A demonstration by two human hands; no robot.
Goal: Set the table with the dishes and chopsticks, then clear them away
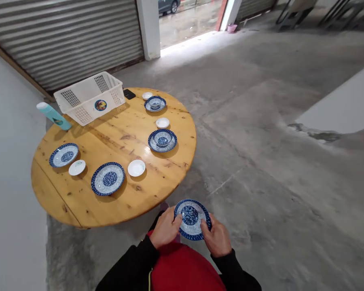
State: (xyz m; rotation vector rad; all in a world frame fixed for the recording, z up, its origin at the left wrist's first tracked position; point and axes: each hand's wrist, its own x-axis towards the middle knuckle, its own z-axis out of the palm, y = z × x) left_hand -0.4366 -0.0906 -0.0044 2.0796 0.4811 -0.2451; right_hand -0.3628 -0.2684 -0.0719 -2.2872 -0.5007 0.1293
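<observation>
Both my hands hold a blue-and-white patterned plate [190, 216] in front of my body, past the table's near edge. My left hand [166, 227] grips its left rim with the thumb on top. On the right rim, my right hand [216, 236] is closed the same way. Whether more than one plate is stacked there I cannot tell. Nearest on the table lie a larger blue-rimmed plate [108, 179] and a small white dish [136, 168]. Another blue-rimmed plate [63, 155] and white dish [77, 167] lie further left.
The round wooden table [109, 137] also bears a patterned bowl [162, 139] on a plate, a second bowl [155, 103] on a plate, white dishes [162, 123], a white plastic basket [94, 109], a turquoise bottle [53, 116] and a black phone [129, 94]. A white pillar [342, 105] stands right.
</observation>
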